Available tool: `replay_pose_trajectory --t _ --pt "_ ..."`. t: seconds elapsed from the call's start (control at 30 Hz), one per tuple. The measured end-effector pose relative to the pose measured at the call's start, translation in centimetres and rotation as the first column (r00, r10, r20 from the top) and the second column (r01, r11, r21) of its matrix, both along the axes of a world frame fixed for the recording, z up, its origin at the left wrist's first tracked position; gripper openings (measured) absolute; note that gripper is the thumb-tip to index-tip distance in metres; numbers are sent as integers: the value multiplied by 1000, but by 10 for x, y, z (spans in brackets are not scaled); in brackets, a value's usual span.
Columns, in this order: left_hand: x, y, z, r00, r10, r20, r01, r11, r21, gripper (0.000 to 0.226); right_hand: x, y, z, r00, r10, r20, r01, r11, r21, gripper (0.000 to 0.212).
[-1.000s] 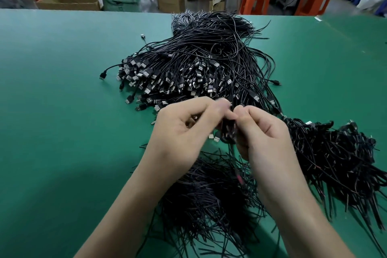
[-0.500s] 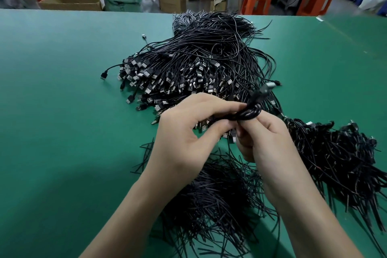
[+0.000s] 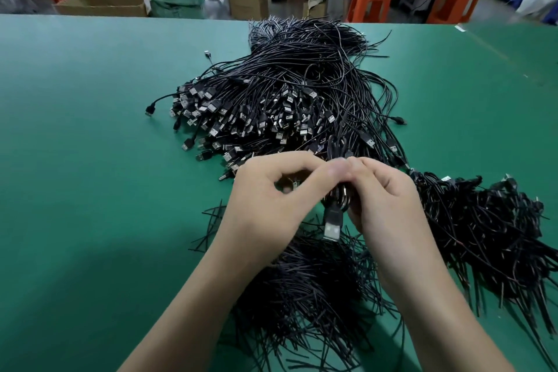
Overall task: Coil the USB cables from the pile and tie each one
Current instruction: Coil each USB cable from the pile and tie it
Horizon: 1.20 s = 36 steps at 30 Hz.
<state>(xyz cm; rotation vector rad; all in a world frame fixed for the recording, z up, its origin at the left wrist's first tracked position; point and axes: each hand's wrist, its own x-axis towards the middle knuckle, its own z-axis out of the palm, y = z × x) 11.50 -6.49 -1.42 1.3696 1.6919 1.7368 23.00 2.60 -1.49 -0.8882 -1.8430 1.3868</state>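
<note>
Head view: both hands are together above the green table (image 3: pixel 90 190), fingertips meeting at one point. The left hand (image 3: pixel 271 199) has thumb and forefinger curled into a pinch, and the tips sit against the top of the coiled cable (image 3: pixel 340 198). The right hand (image 3: pixel 389 205) has its fingers curled round the same coil from the other side, and its forefinger tip touches the left thumb. The coil stands roughly upright between the two palms, with a small loop showing just above the fingertips. Its USB plug (image 3: pixel 332 228) hangs down below the hands, metal end pointing toward the wrists.

The pinch point is blurred. Possibly a tie is caught between the fingertips, but I cannot make it out.

Surroundings, taken from the hands:
- Beyond the fingertips lies the pile of loose cables (image 3: pixel 287 106), plug ends fanned toward the left hand and cords trailing away.
- Under and between the forearms is a heap of thin black tie strands (image 3: pixel 317 296), lying on the table.
- Right of the right hand, close to the wrist, is a second dark heap of bundled cables (image 3: pixel 483 229).
- Far past the loose pile, off the table edge, are orange stools (image 3: pixel 370 4) and a cardboard box (image 3: pixel 102 3).
</note>
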Motion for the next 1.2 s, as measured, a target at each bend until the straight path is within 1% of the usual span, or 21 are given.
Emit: replay_pose_trajectory --t 0.03,0.07,0.13,0.17,0.2,0.3,0.33,0.4,0.47,0.53,0.57,0.63,0.77,0.9,0.97,1.03,1.07,1.1,1.13,1.17,1.2 --pt "0 1 -2 999 6 37 -6 1000 -7 7 0 -1 1 1000 -12 5 11 1000 22 50" --pt "0 2 -3 997 20 76 -19 1000 -16 6 -1 -2 1 1000 -18 1 18 1000 23 49" --pt "0 4 -7 992 68 105 -66 998 -24 35 -2 -4 2 999 -24 -24 24 1000 -12 44" --pt "-1 4 -9 993 80 86 -78 997 -21 44 -2 -4 2 999 -23 -35 22 999 -28 41" --pt "-1 4 -9 996 81 49 -80 997 -21 47 -3 -3 2 999 -18 -39 17 999 -38 39" --pt "-3 3 -7 984 83 -159 -86 996 -14 36 -2 -2 1 999 11 -51 -17 993 -115 42" --pt "-5 2 -7 970 81 -231 -83 997 1 32 -1 -2 0 996 33 -83 -49 978 -203 46" --pt "-8 1 -7 925 82 -371 -70 997 46 30 1 1 0 979 82 -186 -155 895 -419 50" --pt "-11 1 -8 860 140 -491 -106 990 97 30 2 3 2 963 115 -244 -229 827 -514 45" --pt "-13 1 -10 819 185 -544 -132 982 134 29 2 5 3 951 155 -266 -280 794 -540 39" --pt "-14 1 -11 827 168 -536 -110 984 138 29 3 6 3 945 173 -277 -302 786 -540 38" --pt "-14 1 -14 860 123 -495 -61 988 139 32 4 6 1 944 201 -262 -312 805 -505 38" --pt "-11 5 -19 886 104 -452 -55 991 121 34 6 11 0 979 151 -138 -192 912 -363 39" --pt "-10 5 -21 881 -51 -471 42 999 -31 54 18 26 6 975 128 -180 -174 949 -264 36" --pt "-10 7 -20 891 -104 -443 75 994 -83 54 27 35 11 977 171 -130 -196 957 -214 29" --pt "-19 9 -18 908 -57 -415 3 992 -130 47 36 44 14 987 159 -31 -162 972 -172 23" --pt "-28 10 -17 909 0 -417 -72 985 -157 45 41 49 14 994 104 38 -99 989 -111 21" --pt "-39 13 -17 898 72 -433 -167 968 -185 44 47 55 13 991 8 134 -10 1000 13 19" --pt "-51 17 -18 874 152 -462 -276 937 -214 43 53 63 11 964 -117 238 72 979 189 19" --pt "-64 20 -19 832 239 -501 -394 890 -230 41 61 70 9 913 -247 325 122 925 360 21" --pt "-77 24 -20 775 321 -544 -505 832 -229 39 67 76 9 852 -360 380 155 867 474 23"
